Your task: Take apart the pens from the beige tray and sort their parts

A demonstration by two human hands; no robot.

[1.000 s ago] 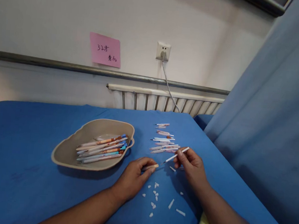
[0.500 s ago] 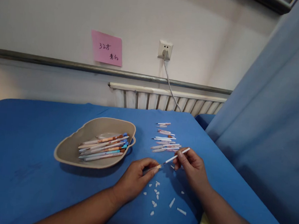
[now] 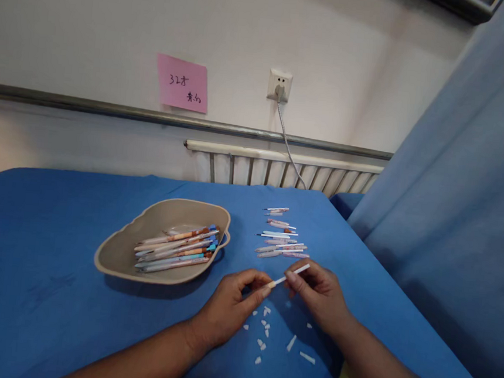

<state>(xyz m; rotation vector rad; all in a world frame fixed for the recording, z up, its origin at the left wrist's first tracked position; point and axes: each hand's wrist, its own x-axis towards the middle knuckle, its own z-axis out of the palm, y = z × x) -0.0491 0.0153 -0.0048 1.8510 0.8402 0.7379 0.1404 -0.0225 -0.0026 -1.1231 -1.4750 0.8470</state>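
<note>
My left hand [image 3: 230,305] is closed around a pen barrel, mostly hidden by the fingers, with its peach-coloured end [image 3: 272,284] showing. Between thumb and fingers, my right hand [image 3: 322,292] pinches a thin white pen refill [image 3: 301,268]. The refill slants down to the left and its lower end meets the barrel's end, apparently inside it. Beyond the hands lie pen barrels and refills [image 3: 281,236] in a loose column. Several small white tips [image 3: 261,344] are scattered below the hands, with two longer white cone-like pieces [image 3: 307,358] to their right.
A beige basin [image 3: 113,266] on the left holds several pens [image 3: 178,248] in brown, blue and pale colours. Blue cloth [image 3: 56,213] covers the table. Behind it are a white radiator [image 3: 238,149] and a plugged-in cable [image 3: 283,130]. A blue curtain [image 3: 449,200] hangs at right.
My right hand has moved down and left with the refill. The refill's dark tip, visible before at the barrel's end, no longer shows. My left hand stays nearly in place.
</note>
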